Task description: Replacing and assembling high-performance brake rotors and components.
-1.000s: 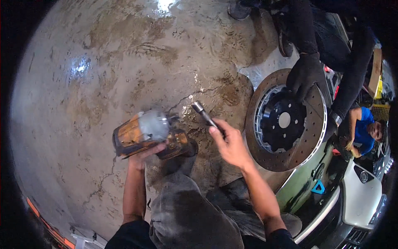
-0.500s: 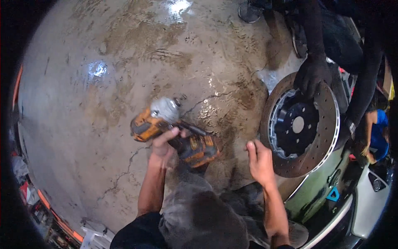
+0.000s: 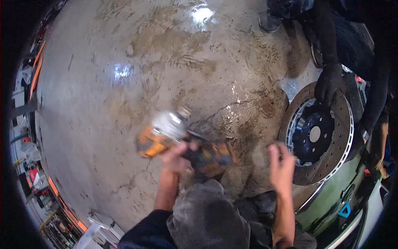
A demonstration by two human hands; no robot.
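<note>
My left hand (image 3: 176, 157) grips a cordless impact wrench (image 3: 169, 126) by its handle, held over the floor. The wrench has a silver head and a yellow-orange and black body. Its battery end points right, and motion blurs it. My right hand (image 3: 282, 166) is raised just left of a large drilled brake disc (image 3: 286, 128). Its fingers curl toward the thumb; whether anything small lies between them is hidden by blur. The disc stands tilted, its black centre hat (image 3: 304, 135) showing bolt holes. Another person's dark gloved hand (image 3: 328, 85) holds the disc at its upper part.
The other person's dark legs and shoe (image 3: 269, 23) are at the upper right. Wet, cracked concrete floor (image 3: 95, 108) spreads ahead and left. Shelves with orange edges (image 3: 54, 189) line the left rim. A blue triangular piece (image 3: 344, 210) and pale car bodywork (image 3: 371, 211) are lower right.
The view has turned left, so the floor, disc and other person sit farther right in it. My left hand has shifted the wrench slightly left over the floor. The gloved hand stays on the disc.
</note>
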